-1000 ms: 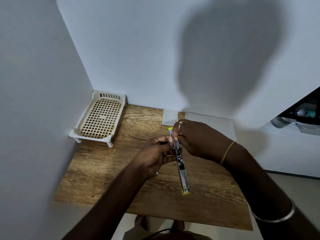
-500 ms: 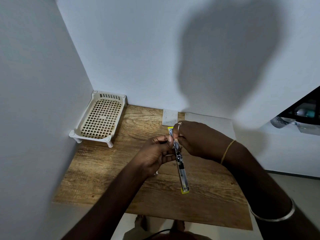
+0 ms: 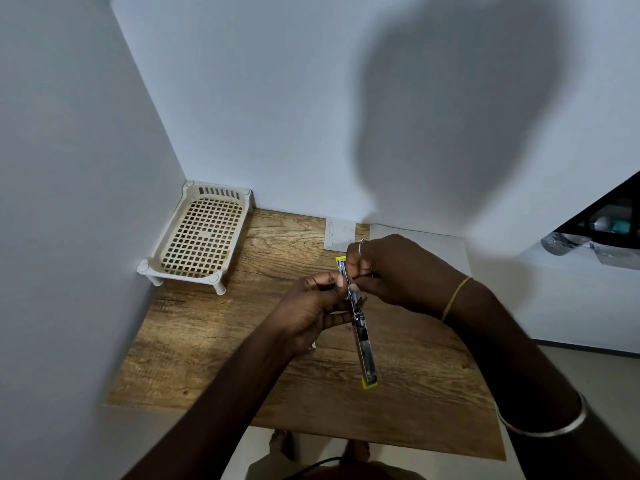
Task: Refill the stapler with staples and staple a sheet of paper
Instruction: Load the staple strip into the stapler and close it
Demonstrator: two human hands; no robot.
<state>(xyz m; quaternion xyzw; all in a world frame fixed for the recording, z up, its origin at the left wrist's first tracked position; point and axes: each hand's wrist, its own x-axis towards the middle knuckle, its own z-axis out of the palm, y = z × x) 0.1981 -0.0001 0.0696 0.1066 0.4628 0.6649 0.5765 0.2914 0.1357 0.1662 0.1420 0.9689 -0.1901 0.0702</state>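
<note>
A yellow and metal stapler (image 3: pixel 362 337) is swung fully open into one long strip, held above the wooden table (image 3: pixel 214 341). My left hand (image 3: pixel 311 313) grips it at the hinge from the left. My right hand (image 3: pixel 398 271) pinches the far half near the hinge with thumb and fingers; whether staples are between the fingertips is too small to tell. A white sheet of paper (image 3: pixel 419 239) lies at the back right of the table, partly hidden by my right hand. A small white card or box (image 3: pixel 340 233) lies at the back edge.
A cream plastic grid rack (image 3: pixel 201 237) stands in the back left corner. White walls close the table on the left and back. A dark shelf with bottles (image 3: pixel 595 230) is at the far right. Bare feet show below the table's front edge.
Both hands hold almost still; the open stapler's near end has shifted very slightly.
</note>
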